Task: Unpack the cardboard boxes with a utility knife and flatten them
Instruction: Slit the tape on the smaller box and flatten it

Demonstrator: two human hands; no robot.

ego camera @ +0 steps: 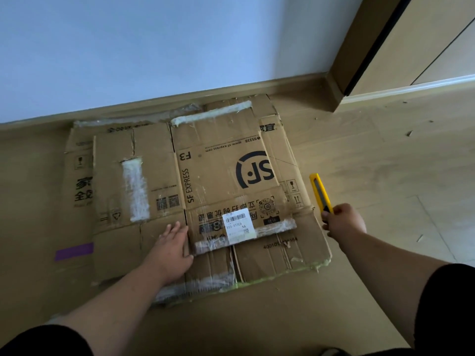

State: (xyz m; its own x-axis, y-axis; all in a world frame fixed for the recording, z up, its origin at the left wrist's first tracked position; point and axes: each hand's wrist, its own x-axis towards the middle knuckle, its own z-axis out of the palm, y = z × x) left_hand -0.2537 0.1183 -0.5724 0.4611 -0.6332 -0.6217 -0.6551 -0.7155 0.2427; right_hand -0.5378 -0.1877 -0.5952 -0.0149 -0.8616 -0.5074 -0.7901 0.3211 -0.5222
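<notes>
Progress looks late-stage, judged from how things lie. Flattened boxes [180,191] are stacked on the wood floor [385,176], pushed up near the skirting board [180,98] below the wall. At least three layers can be made out: an SF Express box [226,170] on top at right, a plain sheet with a white tape strip [136,191] at left, and larger sheets underneath. No standing or uncut box is seen anywhere in view; whether more are waiting outside the picture cannot be told.

Left hand [174,245] is laid flat on the stack, fingers straight, pressed down just beside the near edge of the SF box, next to the white shipping label [237,222]. Right hand [344,222] is closed around the handle of the yellow utility knife [320,194], held off the right edge of the stack, above the floor, tip pointed away from the body. Blade appears extended, but how far is hard to tell.

Hands are well apart. Cut tape is left hanging on several flaps. A purple tape strip [74,250] is stuck on the floor at left, and small scraps are scattered over the floor at right.

Remaining, probably: final pressing of the pile, blade retracted, scraps cleared.
</notes>
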